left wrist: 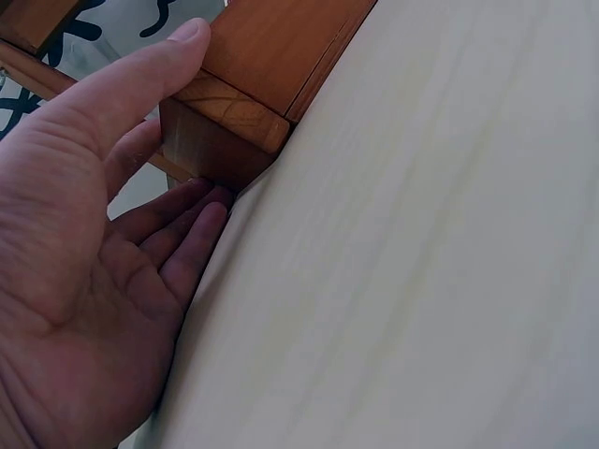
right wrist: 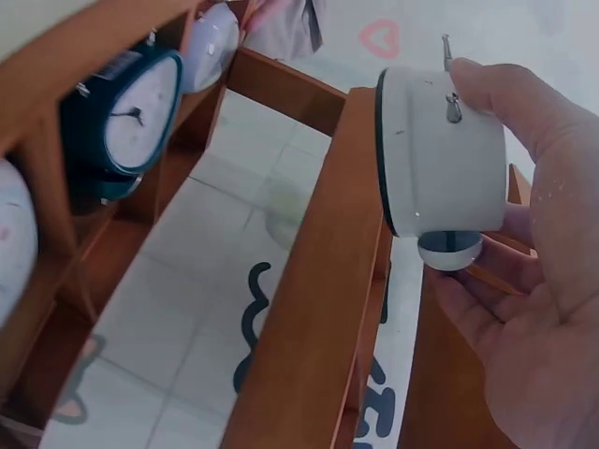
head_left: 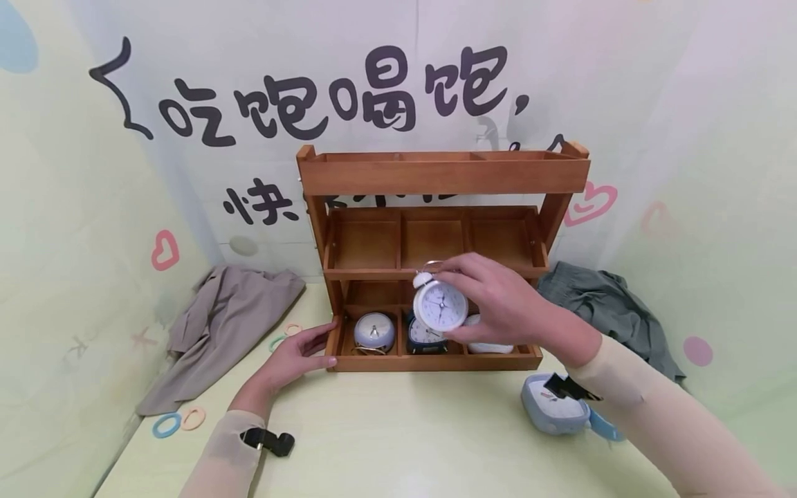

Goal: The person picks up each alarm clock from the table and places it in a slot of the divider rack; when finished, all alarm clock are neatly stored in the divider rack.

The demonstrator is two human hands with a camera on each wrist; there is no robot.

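My right hand (head_left: 507,297) grips a white twin-bell alarm clock (head_left: 441,306) in front of the wooden shelf (head_left: 445,178), its dial toward the head camera. In the right wrist view, thumb and fingers hold the clock's body (right wrist: 440,154) at its feet and bell sides. With thumb and fingers, my left hand (head_left: 295,356) holds the lower left corner of the shelf (left wrist: 234,117). The bottom tier carries a lavender round clock (head_left: 374,332), a dark blue alarm clock (head_left: 426,334) partly hidden by the held clock, and a whitish item (head_left: 490,348) mostly behind my right hand.
A blue case-like object (head_left: 554,408) with a strap lies on the table (head_left: 398,436) at the right. Grey-brown cloth (head_left: 230,332) is heaped at the left, dark cloth (head_left: 613,311) at the right. Blue (head_left: 167,425) and orange (head_left: 193,418) rings lie front left.
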